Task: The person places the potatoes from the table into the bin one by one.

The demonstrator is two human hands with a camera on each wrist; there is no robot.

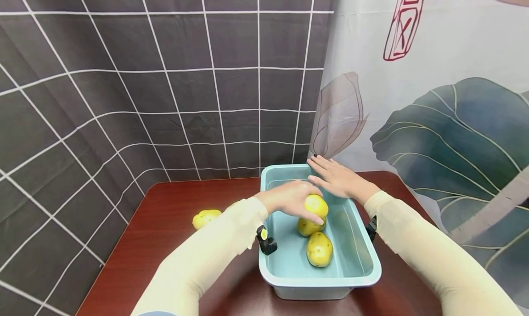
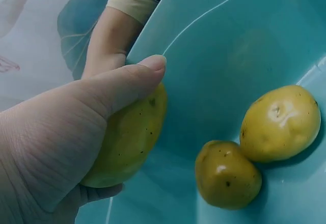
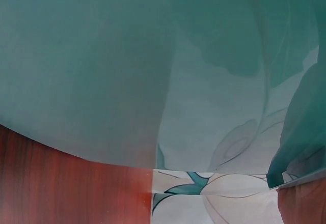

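My left hand [image 1: 289,199] reaches over the light blue plastic bin [image 1: 320,283] and grips a yellow potato [image 1: 316,205]. In the left wrist view the thumb lies along one side of this potato [image 2: 133,137], and a fingertip shows past its far side. Two more potatoes lie on the bin floor, a darker, rounder one [image 2: 227,175] and a larger one [image 1: 319,250], side by side. At the bin's far right rim rests my right hand [image 1: 336,177], its fingers straight and holding nothing. The right wrist view is mostly filled by the bin's wall [image 3: 86,71].
Another potato [image 1: 205,218] lies on the red-brown wooden table [image 1: 165,210] left of the bin, partly hidden by my left sleeve. Behind the table hang a dark grid-patterned curtain [image 1: 235,91] and a white cloth with printed leaves [image 1: 467,127].
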